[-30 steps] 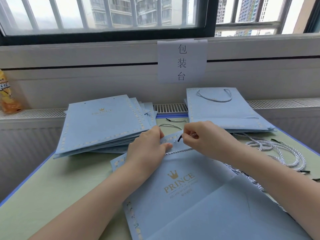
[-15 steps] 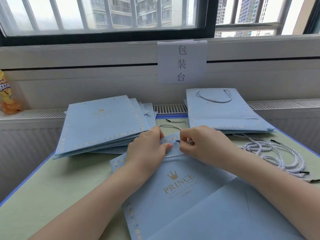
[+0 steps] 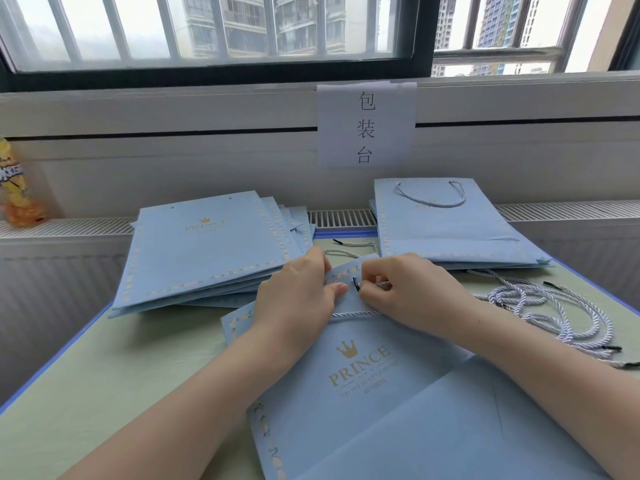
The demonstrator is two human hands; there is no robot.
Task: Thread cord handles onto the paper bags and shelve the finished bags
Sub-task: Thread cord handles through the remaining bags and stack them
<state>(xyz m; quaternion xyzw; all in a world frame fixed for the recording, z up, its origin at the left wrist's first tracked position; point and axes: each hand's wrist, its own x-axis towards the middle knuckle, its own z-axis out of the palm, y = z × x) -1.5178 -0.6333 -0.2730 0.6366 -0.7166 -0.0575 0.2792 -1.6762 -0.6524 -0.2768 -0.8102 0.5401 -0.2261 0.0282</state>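
Note:
A light blue paper bag (image 3: 363, 393) with a gold crown and "PRINCE" print lies flat in front of me. My left hand (image 3: 298, 299) pinches its top edge, thumb on top. My right hand (image 3: 405, 289) pinches the black tip of a white twisted cord (image 3: 353, 314) at that same edge. The cord's loop lies across the bag just below both hands. Whether the tip sits in a hole is hidden by my fingers.
A stack of handle-less blue bags (image 3: 207, 247) lies at the left. Bags with a cord handle (image 3: 446, 223) lie at the back right. Loose cords (image 3: 554, 313) are piled at the right. A yellow bottle (image 3: 17, 188) stands on the ledge at far left.
My right hand has shifted slightly with the black cord tip at the bag's top edge. The cord loop under my hands has shortened a little. My left hand stays put.

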